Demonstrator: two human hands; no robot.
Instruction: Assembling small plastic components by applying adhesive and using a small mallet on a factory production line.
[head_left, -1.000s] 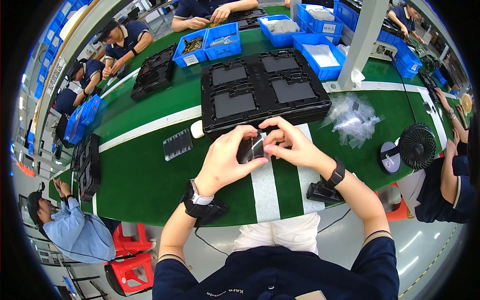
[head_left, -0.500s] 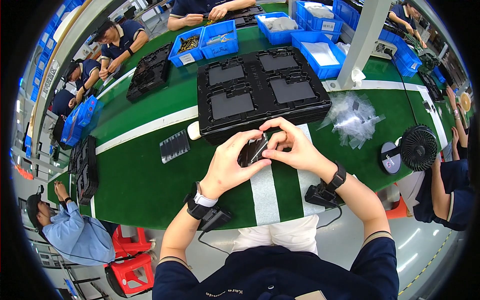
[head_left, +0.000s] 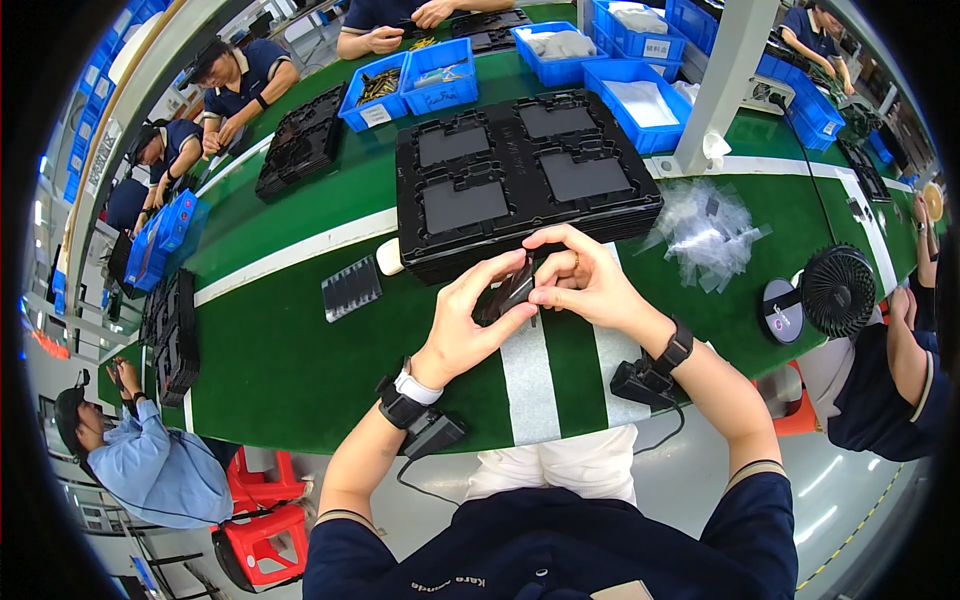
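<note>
Between my hands is a small, glossy black flat piece [head_left: 508,294], tilted, in front of a stack of black moulded trays [head_left: 520,180]. My left hand [head_left: 462,325] grips it along its left side, thumb below and fingers above. At its right edge my right hand [head_left: 590,285] pinches with thumb and fingertips; whether it holds the piece itself or a film on it is hidden. Left of my hands lies a clear sheet with dark strips [head_left: 351,290], beside a small white rounded object [head_left: 389,257]. Right of the trays is a heap of clear plastic films [head_left: 708,235].
A black fan [head_left: 838,290] stands at the right by a round disc [head_left: 781,313]. Blue bins [head_left: 440,93] line the far side, near a grey post [head_left: 722,90]. More black trays [head_left: 300,140] are stacked at left. Co-workers sit around the green table [head_left: 290,380].
The black piece has turned in my hands, from showing its flat shiny face to a steeper tilt. My hands have stayed in nearly the same place.
</note>
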